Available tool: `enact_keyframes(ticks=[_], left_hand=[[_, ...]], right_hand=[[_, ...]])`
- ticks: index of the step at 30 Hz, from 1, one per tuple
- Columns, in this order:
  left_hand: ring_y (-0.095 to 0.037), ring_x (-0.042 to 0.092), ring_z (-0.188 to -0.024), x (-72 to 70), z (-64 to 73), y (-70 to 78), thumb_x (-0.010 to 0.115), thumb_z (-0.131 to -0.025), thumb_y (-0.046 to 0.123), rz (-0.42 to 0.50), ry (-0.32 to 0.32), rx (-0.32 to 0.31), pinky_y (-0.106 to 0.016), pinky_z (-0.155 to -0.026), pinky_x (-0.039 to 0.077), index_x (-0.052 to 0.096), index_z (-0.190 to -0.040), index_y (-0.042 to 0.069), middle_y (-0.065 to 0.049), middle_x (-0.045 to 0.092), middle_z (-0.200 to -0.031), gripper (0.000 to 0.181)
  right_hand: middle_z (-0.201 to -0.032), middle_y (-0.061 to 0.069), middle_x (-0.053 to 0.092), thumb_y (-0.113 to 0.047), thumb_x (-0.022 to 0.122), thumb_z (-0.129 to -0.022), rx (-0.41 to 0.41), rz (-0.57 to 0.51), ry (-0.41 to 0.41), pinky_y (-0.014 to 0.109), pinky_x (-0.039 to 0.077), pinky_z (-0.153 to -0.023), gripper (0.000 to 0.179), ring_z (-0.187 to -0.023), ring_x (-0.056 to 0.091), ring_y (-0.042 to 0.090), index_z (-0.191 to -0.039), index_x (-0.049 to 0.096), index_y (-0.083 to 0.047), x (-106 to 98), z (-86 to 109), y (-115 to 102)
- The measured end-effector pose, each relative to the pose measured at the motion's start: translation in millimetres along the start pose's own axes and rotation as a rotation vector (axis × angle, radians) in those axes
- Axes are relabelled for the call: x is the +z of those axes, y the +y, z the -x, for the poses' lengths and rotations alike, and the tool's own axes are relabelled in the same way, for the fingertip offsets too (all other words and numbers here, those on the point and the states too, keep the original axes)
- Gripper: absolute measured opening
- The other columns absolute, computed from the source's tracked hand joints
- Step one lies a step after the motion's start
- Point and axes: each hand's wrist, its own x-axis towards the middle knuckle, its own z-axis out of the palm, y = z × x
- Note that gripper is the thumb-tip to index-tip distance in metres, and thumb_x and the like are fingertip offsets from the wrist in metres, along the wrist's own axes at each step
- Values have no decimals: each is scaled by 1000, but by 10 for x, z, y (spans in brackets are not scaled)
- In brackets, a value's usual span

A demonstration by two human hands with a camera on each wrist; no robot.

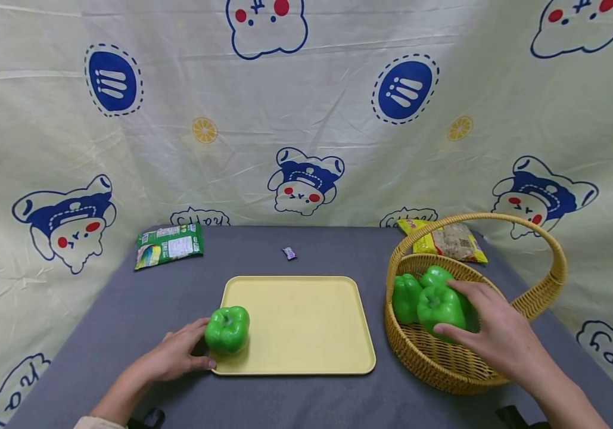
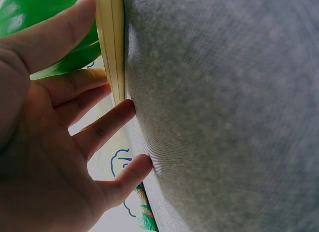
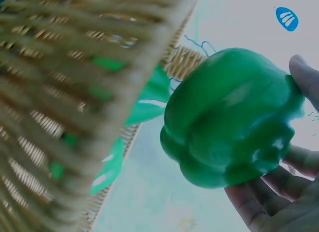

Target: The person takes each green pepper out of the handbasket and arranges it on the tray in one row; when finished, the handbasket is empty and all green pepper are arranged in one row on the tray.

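A green bell pepper (image 1: 227, 330) sits at the left side of the pale yellow tray (image 1: 306, 325). Beside it, my left hand (image 1: 176, 353) rests at the tray's left edge with its thumb and fingers spread. In the left wrist view the fingertips (image 2: 128, 108) touch the tray's rim and the table. My right hand (image 1: 499, 328) grips another green bell pepper (image 3: 232, 119) between thumb and fingers, over the wicker basket (image 1: 435, 372). More green peppers (image 1: 405, 298) lie in the basket, partly hidden behind the held one.
The basket's tall arched handle (image 1: 553, 268) rises near my right wrist. A green packet (image 1: 169, 244) lies at the back left and a yellow packet (image 1: 448, 241) behind the basket. One small purple wrapped piece (image 1: 289, 253) lies behind the tray. A printed cloth hangs beyond the grey table.
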Motion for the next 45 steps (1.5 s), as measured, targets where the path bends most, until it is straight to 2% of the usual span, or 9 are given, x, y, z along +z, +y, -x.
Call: enact_keyframes(ticks=[11,14,18,21,24,27,35,45], left_hand=[[-42,40,-131,2,3,7,78,-73,35,4,4,9,-65,-91,28,46,-136,1,-18,46,-141,78],[-42,39,-132,0,2,7,78,-74,35,7,1,10,-65,-91,28,46,-136,1,-18,45,-141,77],[-42,39,-132,-3,1,8,78,-74,34,12,-2,12,-66,-91,28,46,-136,1,-19,45,-141,77],[-42,39,-132,-4,2,7,78,-74,34,14,-3,14,-66,-91,28,46,-136,1,-18,45,-141,77],[-42,39,-131,-4,3,6,78,-74,34,14,-5,13,-66,-91,27,46,-136,1,-18,45,-141,77],[-43,39,-132,-3,5,5,78,-74,35,14,-6,12,-67,-91,27,46,-136,2,-18,45,-141,77],[-43,39,-131,4,10,0,78,-74,34,16,-3,14,-66,-91,27,46,-136,2,-18,46,-141,77],[-42,38,-132,1,0,-3,78,-73,35,27,-11,3,-65,-91,27,46,-137,3,-18,45,-142,78]], right_hand=[[-122,17,55,-41,82,-67,-151,-37,113,55,48,-76,80,-105,54,31,-133,49,-8,-31,69,-237],[-121,13,57,-38,85,-64,-207,-38,148,50,49,-77,81,-104,55,26,-132,50,-9,-15,75,-296],[-122,7,58,-37,87,-61,-258,-33,175,36,49,-79,82,-106,56,20,-132,51,-14,-3,77,-362],[-123,5,59,-37,86,-61,-280,-41,168,34,51,-79,81,-107,57,19,-131,52,-16,8,65,-409],[-124,4,59,-38,85,-63,-301,-55,147,42,53,-78,79,-106,59,21,-131,52,-14,29,43,-457],[-126,4,59,-39,84,-64,-316,-71,131,43,53,-79,79,-107,60,21,-132,51,-14,61,24,-501],[-127,1,59,-43,82,-66,-352,-119,108,40,52,-82,78,-112,58,18,-133,51,-16,184,-33,-618],[-127,1,58,-39,82,-68,-415,-187,92,38,50,-85,78,-113,57,18,-134,49,-15,382,-136,-750]])
